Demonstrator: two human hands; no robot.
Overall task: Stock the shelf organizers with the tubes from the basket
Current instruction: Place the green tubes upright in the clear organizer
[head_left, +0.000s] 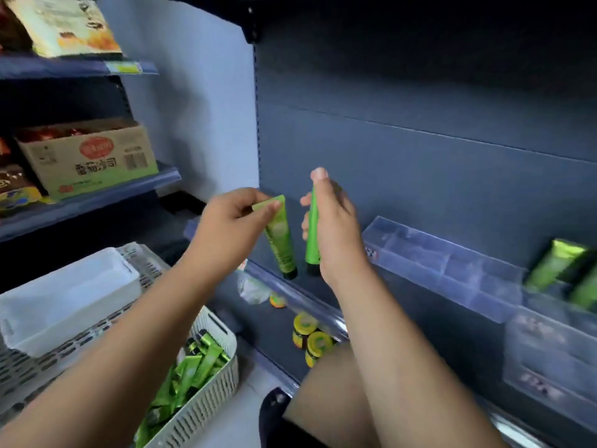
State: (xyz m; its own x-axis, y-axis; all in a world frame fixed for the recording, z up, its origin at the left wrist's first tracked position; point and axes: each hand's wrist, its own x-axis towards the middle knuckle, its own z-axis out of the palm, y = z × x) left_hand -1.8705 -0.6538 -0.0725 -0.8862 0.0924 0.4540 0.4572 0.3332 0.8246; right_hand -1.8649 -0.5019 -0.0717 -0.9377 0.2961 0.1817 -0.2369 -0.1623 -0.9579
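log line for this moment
left hand: pinches left tube | right hand: grips right tube | organizers: stocked tubes at right | basket: more tubes

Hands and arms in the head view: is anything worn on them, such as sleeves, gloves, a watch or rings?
Nothing shows. The left hand and right hand are bare, with no gloves or rings that I can see. The left forearm and right forearm are uncovered to the frame edge: no sleeve, watch or bracelet.
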